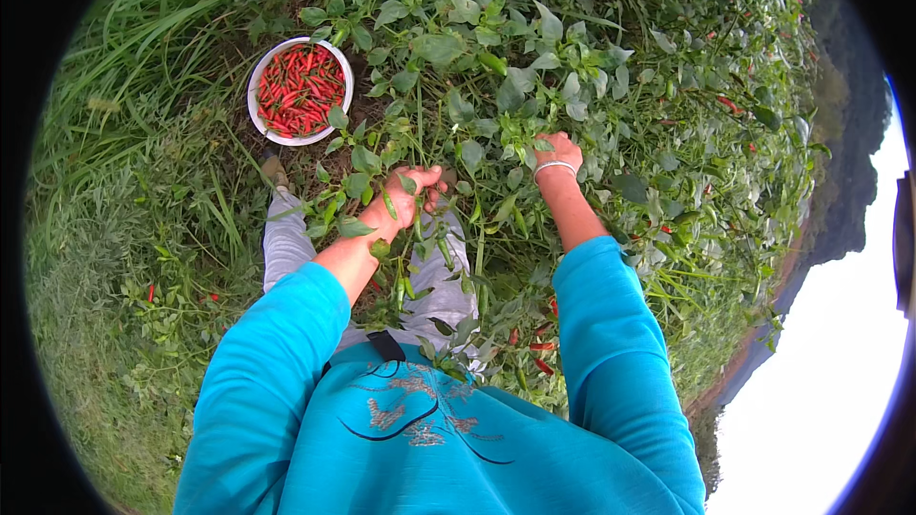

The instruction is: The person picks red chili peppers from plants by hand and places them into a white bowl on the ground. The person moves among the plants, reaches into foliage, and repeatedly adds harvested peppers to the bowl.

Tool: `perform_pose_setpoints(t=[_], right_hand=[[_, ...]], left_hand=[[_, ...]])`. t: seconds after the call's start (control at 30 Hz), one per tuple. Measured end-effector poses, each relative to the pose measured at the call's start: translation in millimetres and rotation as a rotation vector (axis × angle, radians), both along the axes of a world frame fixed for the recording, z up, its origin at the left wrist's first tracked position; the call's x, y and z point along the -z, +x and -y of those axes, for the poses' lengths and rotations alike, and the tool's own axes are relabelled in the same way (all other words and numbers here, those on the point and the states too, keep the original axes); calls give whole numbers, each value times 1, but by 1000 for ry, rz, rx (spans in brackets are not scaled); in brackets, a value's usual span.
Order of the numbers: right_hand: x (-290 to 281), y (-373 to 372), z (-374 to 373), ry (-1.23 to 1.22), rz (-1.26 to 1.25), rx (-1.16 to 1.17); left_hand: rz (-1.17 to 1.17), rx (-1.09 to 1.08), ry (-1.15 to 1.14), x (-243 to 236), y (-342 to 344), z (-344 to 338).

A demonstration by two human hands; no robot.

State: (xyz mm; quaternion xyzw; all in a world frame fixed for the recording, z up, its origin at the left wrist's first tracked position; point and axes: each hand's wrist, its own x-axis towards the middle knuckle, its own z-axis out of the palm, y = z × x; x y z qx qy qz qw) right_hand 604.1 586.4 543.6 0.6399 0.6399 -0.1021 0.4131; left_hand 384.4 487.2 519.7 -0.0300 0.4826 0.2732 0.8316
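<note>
My left hand is among the stems of a chili plant, in front of my grey trousers. Its fingers are curled with the thumb on top, and whatever lies in the palm is hidden. Green chilies hang close below it. Farther right, my right hand, with a pale bangle at the wrist, reaches into the leaves. Its fingers are bent together, their tips covered by foliage, so I cannot make out what they grip. A white-rimmed bowl filled with picked red chilies stands beyond my left hand.
Dense chili plants spread to the right, with red chilies showing among the leaves. More red chilies are beside my right forearm. Tall grass grows at the left. My shoe is just below the bowl.
</note>
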Motion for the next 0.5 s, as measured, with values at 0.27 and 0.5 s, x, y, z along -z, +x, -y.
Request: perform_pose_setpoints(t=[0.27,0.5], right_hand=[[-21,-17,-5,-299,-68,-15],[-16,-8,-6,-227,-201,-281]], left_hand=[[-39,26,-58,-2,7,0],[-47,4,-36,-11,-4,-6]])
